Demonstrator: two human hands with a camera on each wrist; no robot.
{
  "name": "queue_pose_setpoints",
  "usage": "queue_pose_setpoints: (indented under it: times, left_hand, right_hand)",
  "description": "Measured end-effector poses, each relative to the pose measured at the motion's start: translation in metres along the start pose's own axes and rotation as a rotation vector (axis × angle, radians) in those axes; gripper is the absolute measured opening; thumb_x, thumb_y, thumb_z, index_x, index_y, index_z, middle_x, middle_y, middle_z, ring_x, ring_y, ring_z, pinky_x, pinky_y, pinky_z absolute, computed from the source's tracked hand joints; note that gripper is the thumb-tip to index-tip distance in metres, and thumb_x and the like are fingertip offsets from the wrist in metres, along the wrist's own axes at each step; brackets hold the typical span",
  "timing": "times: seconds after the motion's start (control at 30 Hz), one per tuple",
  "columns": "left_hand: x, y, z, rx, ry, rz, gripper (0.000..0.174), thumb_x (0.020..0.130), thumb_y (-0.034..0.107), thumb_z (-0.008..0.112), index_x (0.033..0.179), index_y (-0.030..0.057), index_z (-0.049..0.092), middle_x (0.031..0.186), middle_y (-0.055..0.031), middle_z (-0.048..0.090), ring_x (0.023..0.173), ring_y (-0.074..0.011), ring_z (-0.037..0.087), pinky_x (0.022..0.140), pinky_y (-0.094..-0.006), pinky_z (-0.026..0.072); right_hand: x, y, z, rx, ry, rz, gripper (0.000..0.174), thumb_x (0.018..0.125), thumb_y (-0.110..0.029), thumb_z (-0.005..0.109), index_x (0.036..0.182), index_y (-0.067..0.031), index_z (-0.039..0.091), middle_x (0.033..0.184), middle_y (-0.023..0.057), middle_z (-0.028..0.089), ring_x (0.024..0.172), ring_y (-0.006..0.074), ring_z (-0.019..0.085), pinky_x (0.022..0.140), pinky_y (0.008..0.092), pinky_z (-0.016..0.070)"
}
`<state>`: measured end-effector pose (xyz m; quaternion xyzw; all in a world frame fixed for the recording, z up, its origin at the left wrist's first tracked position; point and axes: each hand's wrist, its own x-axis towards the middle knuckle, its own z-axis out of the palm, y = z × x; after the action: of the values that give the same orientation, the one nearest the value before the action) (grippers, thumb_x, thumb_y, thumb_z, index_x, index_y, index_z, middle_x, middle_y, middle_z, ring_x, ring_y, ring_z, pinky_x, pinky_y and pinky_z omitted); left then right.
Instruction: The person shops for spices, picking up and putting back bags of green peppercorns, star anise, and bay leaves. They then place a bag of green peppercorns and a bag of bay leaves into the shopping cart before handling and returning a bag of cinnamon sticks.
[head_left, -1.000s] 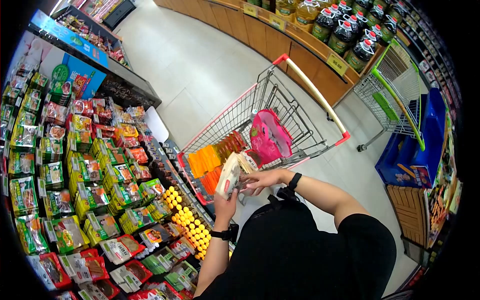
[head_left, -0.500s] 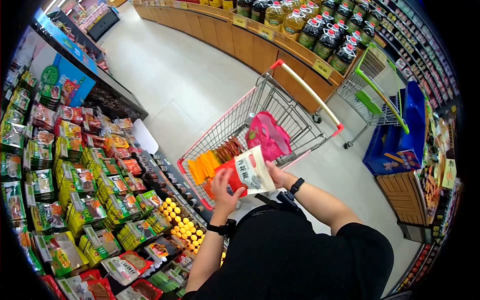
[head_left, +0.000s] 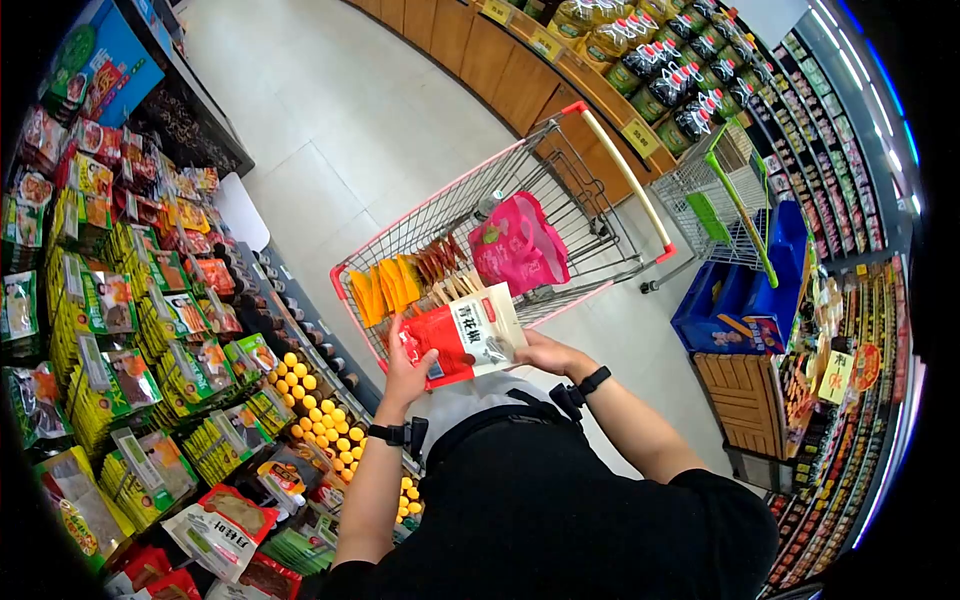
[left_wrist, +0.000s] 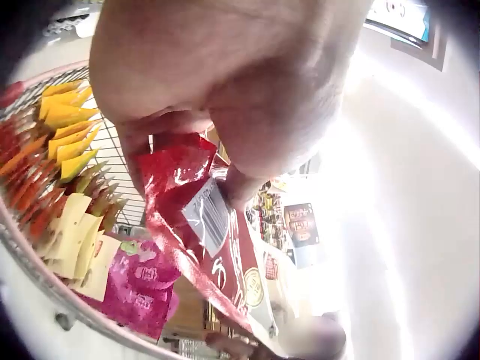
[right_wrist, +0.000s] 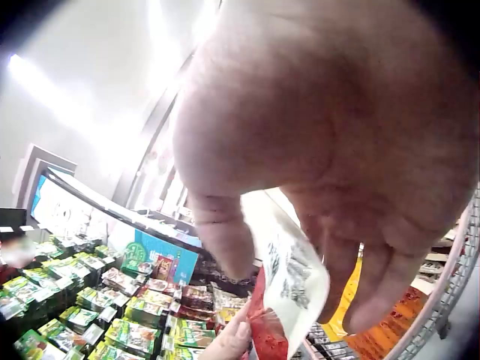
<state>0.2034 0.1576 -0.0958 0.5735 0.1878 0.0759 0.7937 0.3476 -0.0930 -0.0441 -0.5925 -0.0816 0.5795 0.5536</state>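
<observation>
Holding what, those two hands?

One red-and-white packet (head_left: 462,340), shared between them. The left hand (head_left: 405,375) grips the red end, thumb and fingers closed on it. In the left wrist view the red foil creases under that grip. The right hand (head_left: 545,352) pinches the white end, and the right wrist view shows the thumb on one face and the fingers on the other.

Where does the packet sit in the head view?

Just below the centre of the frame, raised in front of the person's chest. Its printed face is turned up to the camera, with black characters on the white part. It lies tilted, red end toward the lower left, white end toward the upper right.

What is behind it?

A red-rimmed shopping cart (head_left: 575,195) fills the middle of the frame right above the packet. A pink bag (head_left: 515,250) lies inside it at centre. Rows of orange and yellow packets (head_left: 385,290) stand on edge at the basket's left end, with brown ones beside them.

And round about?

Green, yellow and red snack packs (head_left: 150,320) crowd the left half of the frame. A cluster of yellow round items (head_left: 315,400) sits lower down, near the left forearm. At the upper right, dark oil bottles (head_left: 670,85) line a wooden shelf. A green-handled cart (head_left: 735,190) and a blue box (head_left: 745,300) stand at the right.
</observation>
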Motion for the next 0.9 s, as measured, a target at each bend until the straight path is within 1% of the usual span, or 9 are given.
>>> queue_pose_setpoints:
  times: [0.1, 0.27, 0.33, 0.43, 0.47, 0.57, 0.6, 0.77, 0.9]
  left_hand:
    - [0.005, 0.007, -0.012, -0.066, -0.029, 0.002, 0.1, 0.082, 0.004, 0.075, 0.153, 0.003, 0.005, 0.137, -0.0174, 0.049, 0.125, -0.0241, 0.05, 0.106, -0.0373, 0.0402]
    - [0.006, 0.022, -0.02, 0.167, -0.105, 0.059, 0.104, 0.079, 0.008, 0.079, 0.152, 0.0025, 0.007, 0.141, -0.0167, 0.043, 0.124, -0.0238, 0.05, 0.106, -0.036, 0.0403]
    - [0.004, 0.013, -0.023, 0.216, -0.139, 0.064, 0.103, 0.078, 0.008, 0.079, 0.152, 0.0039, 0.008, 0.146, -0.0161, 0.035, 0.125, -0.0232, 0.048, 0.105, -0.0355, 0.0414]
    - [-0.001, 0.028, -0.018, 0.11, -0.134, 0.078, 0.1, 0.08, 0.006, 0.078, 0.153, 0.0056, 0.009, 0.144, -0.0161, 0.039, 0.124, -0.0235, 0.05, 0.104, -0.0361, 0.0429]
    - [-0.005, 0.031, -0.013, -0.078, -0.112, 0.044, 0.092, 0.084, 0.003, 0.072, 0.153, 0.0068, 0.01, 0.128, -0.0144, 0.054, 0.111, -0.0202, 0.058, 0.096, -0.0343, 0.0484]
    - [-0.011, 0.018, -0.025, -0.172, -0.008, -0.15, 0.085, 0.088, 0.0, 0.065, 0.153, 0.0078, 0.011, 0.106, -0.0104, 0.064, 0.094, -0.0148, 0.062, 0.086, -0.0303, 0.0509]
    - [-0.01, 0.01, -0.025, -0.096, 0.064, -0.084, 0.076, 0.089, -0.002, 0.061, 0.151, 0.0063, 0.017, 0.093, -0.0074, 0.065, 0.083, -0.0106, 0.061, 0.079, -0.0261, 0.0496]
    - [-0.02, -0.02, -0.043, -0.117, 0.25, -0.048, 0.053, 0.088, 0.001, 0.065, 0.136, 0.0031, 0.042, 0.097, -0.0051, 0.064, 0.084, -0.0103, 0.06, 0.074, -0.0237, 0.0492]
    - [-0.036, -0.026, -0.049, -0.079, 0.34, -0.124, 0.039, 0.088, 0.006, 0.069, 0.123, 0.0029, 0.052, 0.097, -0.0028, 0.063, 0.089, -0.0107, 0.059, 0.078, -0.0241, 0.0484]
  right_hand:
    - [0.0, -0.012, 0.0, -0.032, 0.071, 0.173, 0.054, 0.086, -0.003, 0.054, 0.139, -0.0009, 0.043, 0.125, 0.0097, 0.058, 0.108, 0.0195, 0.06, 0.097, 0.0353, 0.0498]
    - [0.011, -0.017, 0.003, 0.103, 0.11, 0.051, 0.043, 0.092, -0.011, 0.064, 0.132, -0.0014, 0.05, 0.123, 0.0088, 0.061, 0.109, 0.0178, 0.06, 0.095, 0.0338, 0.0493]
    - [0.017, -0.019, 0.007, -0.008, 0.108, 0.015, 0.044, 0.092, -0.011, 0.064, 0.132, -0.0009, 0.05, 0.123, 0.009, 0.061, 0.109, 0.0172, 0.06, 0.095, 0.0336, 0.0489]
    - [0.023, -0.022, 0.0, -0.247, 0.116, -0.01, 0.04, 0.092, -0.014, 0.066, 0.128, -0.0003, 0.055, 0.117, 0.0088, 0.064, 0.104, 0.0159, 0.06, 0.091, 0.0329, 0.0497]
    - [0.021, -0.036, -0.004, -0.356, 0.119, -0.025, 0.038, 0.092, -0.015, 0.065, 0.126, -0.0002, 0.057, 0.114, 0.0091, 0.065, 0.101, 0.0164, 0.061, 0.09, 0.0332, 0.0503]
    - [0.023, -0.052, -0.034, -0.488, 0.148, -0.095, 0.028, 0.093, -0.014, 0.063, 0.118, -0.0016, 0.063, 0.104, 0.0056, 0.068, 0.092, 0.0132, 0.061, 0.082, 0.0322, 0.0509]
    - [0.023, -0.061, -0.045, -0.492, 0.174, -0.102, 0.028, 0.093, -0.014, 0.063, 0.118, -0.0019, 0.063, 0.103, 0.0048, 0.068, 0.091, 0.013, 0.06, 0.082, 0.0319, 0.0509]
    - [0.038, -0.086, -0.101, -0.317, 0.447, -0.185, 0.025, 0.093, -0.007, 0.059, 0.118, -0.0012, 0.062, 0.1, 0.004, 0.067, 0.091, 0.0145, 0.062, 0.079, 0.0328, 0.0513]
    - [0.069, -0.096, -0.141, -0.641, 0.484, -0.213, 0.027, 0.089, -0.006, 0.059, 0.114, 0.0017, 0.062, 0.094, 0.0114, 0.07, 0.086, 0.0207, 0.066, 0.077, 0.0354, 0.0521]
